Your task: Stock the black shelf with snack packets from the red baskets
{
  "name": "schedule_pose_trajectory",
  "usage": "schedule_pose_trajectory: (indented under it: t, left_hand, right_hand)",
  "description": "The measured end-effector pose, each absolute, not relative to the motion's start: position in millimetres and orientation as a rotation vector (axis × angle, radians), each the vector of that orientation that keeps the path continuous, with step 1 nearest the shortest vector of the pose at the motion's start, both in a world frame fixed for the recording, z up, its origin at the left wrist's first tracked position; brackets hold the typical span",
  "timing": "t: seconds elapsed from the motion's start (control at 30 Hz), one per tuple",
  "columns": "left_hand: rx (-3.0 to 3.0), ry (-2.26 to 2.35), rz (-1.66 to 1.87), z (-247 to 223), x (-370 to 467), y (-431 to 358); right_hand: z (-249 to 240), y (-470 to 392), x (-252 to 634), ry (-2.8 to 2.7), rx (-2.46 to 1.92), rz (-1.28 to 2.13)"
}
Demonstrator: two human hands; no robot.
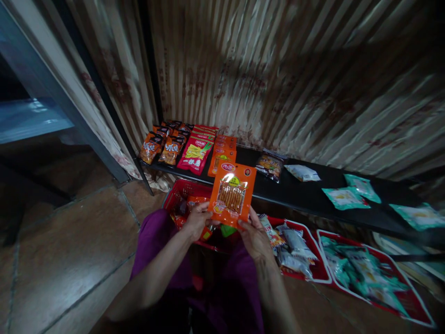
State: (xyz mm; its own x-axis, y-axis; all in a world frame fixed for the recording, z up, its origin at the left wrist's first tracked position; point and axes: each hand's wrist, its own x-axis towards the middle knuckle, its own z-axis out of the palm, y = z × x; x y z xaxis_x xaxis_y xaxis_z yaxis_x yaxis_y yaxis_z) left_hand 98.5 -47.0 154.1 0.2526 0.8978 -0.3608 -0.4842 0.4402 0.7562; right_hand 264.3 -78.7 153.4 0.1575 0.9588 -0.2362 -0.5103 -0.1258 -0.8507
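An orange snack packet with a clear window is held up between both my hands, over a red basket with loose packets inside. My left hand is closed on its lower left edge, and my right hand pinches the lower right corner. Just behind it, similar orange packets lie in a column on the black shelf. To their left are red packets and several orange-and-black bags.
Further right on the shelf lie a dark snack bag, a white packet and green packets. A basket of white packets and a basket of green packets stand on the floor. Behind hangs a pleated curtain.
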Motion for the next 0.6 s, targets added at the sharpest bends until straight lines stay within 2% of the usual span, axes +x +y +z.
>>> schedule_pose_trajectory:
  t: [0.37, 0.6]
  left_hand:
    - [0.547, 0.911, 0.865, 138.9, 146.8, -50.7]
    - [0.601, 0.954, 0.964, 124.7, 140.6, -21.3]
  right_hand:
    - [139.5, -102.8, 296.2, -0.338, -1.214, 1.33]
    - [126.2, -58.5, 291.2, -0.405, -1.205, 1.304]
